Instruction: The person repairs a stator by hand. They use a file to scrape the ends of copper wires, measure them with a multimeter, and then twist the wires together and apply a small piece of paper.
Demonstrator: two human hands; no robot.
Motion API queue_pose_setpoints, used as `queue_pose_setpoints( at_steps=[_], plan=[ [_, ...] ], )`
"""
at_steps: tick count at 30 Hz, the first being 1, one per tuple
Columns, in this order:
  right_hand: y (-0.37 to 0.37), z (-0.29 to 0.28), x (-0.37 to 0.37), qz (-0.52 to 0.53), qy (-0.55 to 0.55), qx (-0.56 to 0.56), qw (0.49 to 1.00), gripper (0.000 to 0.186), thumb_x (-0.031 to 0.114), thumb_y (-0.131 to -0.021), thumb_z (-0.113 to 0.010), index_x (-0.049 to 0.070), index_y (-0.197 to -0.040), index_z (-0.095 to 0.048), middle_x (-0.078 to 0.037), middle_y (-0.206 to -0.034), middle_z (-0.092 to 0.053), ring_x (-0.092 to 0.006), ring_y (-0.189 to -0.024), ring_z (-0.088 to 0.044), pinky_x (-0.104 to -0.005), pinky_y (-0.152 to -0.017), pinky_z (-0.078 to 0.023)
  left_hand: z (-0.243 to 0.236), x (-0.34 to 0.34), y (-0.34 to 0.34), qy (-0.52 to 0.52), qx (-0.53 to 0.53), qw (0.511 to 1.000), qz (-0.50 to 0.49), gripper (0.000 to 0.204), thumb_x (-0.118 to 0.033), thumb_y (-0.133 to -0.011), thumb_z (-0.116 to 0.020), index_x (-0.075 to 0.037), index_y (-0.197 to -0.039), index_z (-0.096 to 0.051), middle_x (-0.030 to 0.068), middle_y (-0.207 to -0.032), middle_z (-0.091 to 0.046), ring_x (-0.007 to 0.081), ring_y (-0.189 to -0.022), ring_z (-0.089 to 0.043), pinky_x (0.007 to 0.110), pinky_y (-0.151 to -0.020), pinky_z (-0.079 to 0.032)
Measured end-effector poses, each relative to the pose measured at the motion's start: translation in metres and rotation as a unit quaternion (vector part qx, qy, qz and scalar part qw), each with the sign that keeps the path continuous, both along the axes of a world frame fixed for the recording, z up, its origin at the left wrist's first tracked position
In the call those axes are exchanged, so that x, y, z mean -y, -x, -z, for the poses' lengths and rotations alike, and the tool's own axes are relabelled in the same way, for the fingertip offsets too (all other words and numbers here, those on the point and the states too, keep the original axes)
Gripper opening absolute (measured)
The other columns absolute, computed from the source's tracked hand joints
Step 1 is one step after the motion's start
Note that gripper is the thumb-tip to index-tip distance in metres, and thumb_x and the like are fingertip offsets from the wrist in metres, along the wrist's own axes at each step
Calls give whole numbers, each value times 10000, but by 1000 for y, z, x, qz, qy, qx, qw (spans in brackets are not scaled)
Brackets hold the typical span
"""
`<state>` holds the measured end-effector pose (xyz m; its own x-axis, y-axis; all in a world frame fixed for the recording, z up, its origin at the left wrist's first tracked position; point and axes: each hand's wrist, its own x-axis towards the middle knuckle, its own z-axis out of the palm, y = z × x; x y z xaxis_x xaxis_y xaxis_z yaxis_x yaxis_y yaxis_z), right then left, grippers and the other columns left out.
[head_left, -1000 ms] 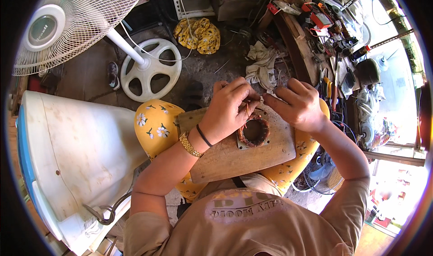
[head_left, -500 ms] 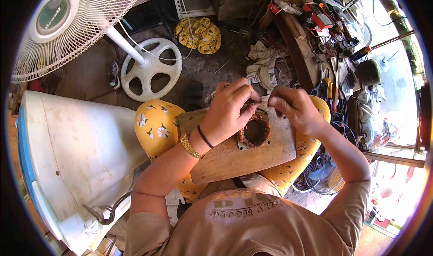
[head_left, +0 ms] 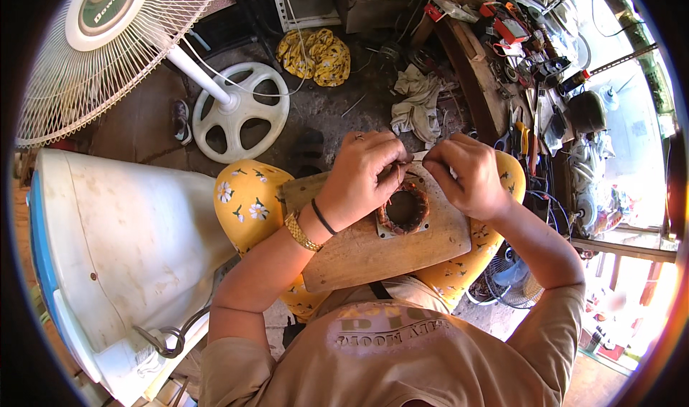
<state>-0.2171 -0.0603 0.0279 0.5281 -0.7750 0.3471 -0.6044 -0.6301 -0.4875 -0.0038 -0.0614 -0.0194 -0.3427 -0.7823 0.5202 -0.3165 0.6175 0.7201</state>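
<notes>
A motor stator (head_left: 424,213), a ring wound with copper-coloured coils, lies on a wooden board (head_left: 352,260) across my lap. My left hand (head_left: 367,169) is over the stator's far left side, thumb and fingertips pinched together. Just to its right, my right hand (head_left: 468,174) is closed in a similar pinch. The fingertips of both hands almost meet beyond the ring, at a thin wire-like strand. Most of that strand is hidden by my fingers.
A white stand fan (head_left: 230,102) stands at the far left, behind a big white plastic casing (head_left: 136,227). Crumpled cloth (head_left: 418,105) and a yellow floral bundle (head_left: 313,57) lie on the floor. To the right, a wooden bench (head_left: 477,84) carries tools, including scissors (head_left: 511,131).
Both hands have shifted slightly at the strand, and the right fingers are curled in more. The fan's head has turned to the right. The stator and board stay in place.
</notes>
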Motion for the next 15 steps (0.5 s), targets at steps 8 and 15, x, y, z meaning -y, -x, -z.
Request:
queue_pose_setpoints(
  at_steps=[8,15],
  plan=[
    [15,1,11,66,-645,259,716,203,176,-958,-667,-9,-1039,-639,-3,-771,-598,-66,-630,-525,-252,-539,-404,-5,-3,-1,-1,-4,1000,-6,137,17,-768,-728,-40,-811,-611,67,-805,-637,277,-775,-633,367,-725,-465],
    [4,-11,-1,-15,89,-50,995,281,128,-745,-800,77,-998,-688,-78,-782,-654,-262,-750,-650,-394,-624,-545,-1,-1,1,-39,-22,999,8,126,-32,-759,-729,-68,-832,-632,52,-819,-619,281,-808,-624,408,-720,-440]
  ],
)
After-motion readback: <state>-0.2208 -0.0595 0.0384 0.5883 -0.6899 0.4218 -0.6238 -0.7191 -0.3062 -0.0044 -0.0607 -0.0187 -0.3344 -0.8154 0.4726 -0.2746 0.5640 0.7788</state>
